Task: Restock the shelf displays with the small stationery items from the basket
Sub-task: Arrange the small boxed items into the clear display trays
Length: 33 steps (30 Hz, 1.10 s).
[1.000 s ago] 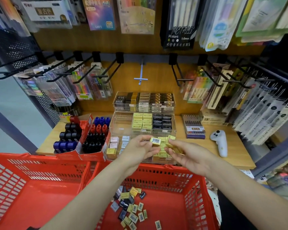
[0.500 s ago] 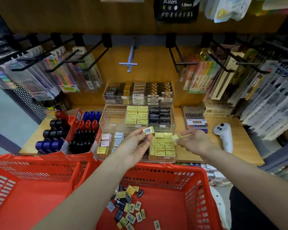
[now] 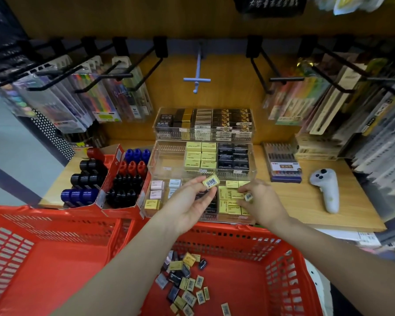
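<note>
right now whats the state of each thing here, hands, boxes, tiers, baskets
left hand: pinches a yellow box, barcode up, above the front tier
right hand: holds a small box at the front tier's yellow rows
middle tier: left compartment bare, yellow and black boxes beside it
right basket: loose boxes on its floor
left basket: nothing seen inside
</note>
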Available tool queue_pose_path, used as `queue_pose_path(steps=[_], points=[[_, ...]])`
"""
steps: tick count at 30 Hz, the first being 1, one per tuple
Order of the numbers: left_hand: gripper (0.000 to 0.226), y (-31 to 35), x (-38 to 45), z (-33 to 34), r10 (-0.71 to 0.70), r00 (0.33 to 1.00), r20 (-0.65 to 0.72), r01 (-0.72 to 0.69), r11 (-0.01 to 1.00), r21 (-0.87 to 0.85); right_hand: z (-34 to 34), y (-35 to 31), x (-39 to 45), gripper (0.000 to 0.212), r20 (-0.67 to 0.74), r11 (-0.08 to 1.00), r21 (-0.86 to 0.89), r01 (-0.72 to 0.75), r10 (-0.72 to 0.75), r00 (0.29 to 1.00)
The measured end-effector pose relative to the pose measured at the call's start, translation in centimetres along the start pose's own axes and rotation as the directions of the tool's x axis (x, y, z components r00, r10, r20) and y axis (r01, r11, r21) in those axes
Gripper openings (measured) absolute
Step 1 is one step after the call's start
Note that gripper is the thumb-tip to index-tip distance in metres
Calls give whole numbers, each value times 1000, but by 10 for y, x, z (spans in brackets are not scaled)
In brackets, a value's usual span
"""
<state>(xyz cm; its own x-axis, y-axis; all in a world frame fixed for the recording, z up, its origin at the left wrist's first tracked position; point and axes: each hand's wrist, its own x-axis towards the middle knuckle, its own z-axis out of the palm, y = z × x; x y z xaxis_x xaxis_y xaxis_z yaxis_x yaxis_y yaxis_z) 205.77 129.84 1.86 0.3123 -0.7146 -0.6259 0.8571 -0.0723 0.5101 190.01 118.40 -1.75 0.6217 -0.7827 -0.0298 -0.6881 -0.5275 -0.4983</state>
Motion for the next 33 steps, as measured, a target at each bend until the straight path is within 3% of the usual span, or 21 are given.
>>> queue_pose_path(steps=[4, 6, 9, 11, 13, 16, 19, 23, 26, 29, 33], points=[[16, 0, -3, 1, 46, 998, 42, -45, 998, -37, 4, -9, 2, 17, -105, 999, 45, 16, -11, 994], [16, 0, -2, -1, 81, 996, 32, -82, 996, 38, 3, -10, 3, 13, -120, 989, 134, -60, 77, 990], [9, -7, -1, -3, 153, 986, 66, -167, 931, 324, -13, 0, 10, 21, 37, 857, 406, -317, 331, 943], [12, -15, 0, -3, 225, 969, 99, -243, 830, 502, -27, 10, 10, 29, 152, 782, 476, -402, 377, 913], [14, -22, 3, -2, 294, 949, 115, -300, 725, 620, -37, 20, 6, 33, 138, 838, 396, -374, 349, 927], [17, -26, 8, 2, 376, 915, 144, -365, 625, 690, -39, 30, -2, 30, 68, 944, 248, -220, 209, 975], [19, -24, 16, 2, 433, 886, 168, -404, 540, 738, -28, 33, -4, 19, 22, 971, 204, -121, 119, 993], [20, -23, 27, -2, 432, 869, 241, -427, 411, 805, -11, 42, 3, 15, 7, 900, 370, -233, 248, 969], [20, -25, 32, -7, 399, 878, 263, -409, 343, 845, -5, 48, 8, 14, 113, 717, 587, -377, 388, 915], [18, -28, 35, -10, 385, 887, 254, -394, 348, 851, -7, 50, 9, 18, 177, 580, 715, -390, 389, 904], [25, -27, 33, -10, 383, 885, 265, -405, 354, 843, -11, 47, 2, 27, 174, 686, 656, -315, 269, 947]])
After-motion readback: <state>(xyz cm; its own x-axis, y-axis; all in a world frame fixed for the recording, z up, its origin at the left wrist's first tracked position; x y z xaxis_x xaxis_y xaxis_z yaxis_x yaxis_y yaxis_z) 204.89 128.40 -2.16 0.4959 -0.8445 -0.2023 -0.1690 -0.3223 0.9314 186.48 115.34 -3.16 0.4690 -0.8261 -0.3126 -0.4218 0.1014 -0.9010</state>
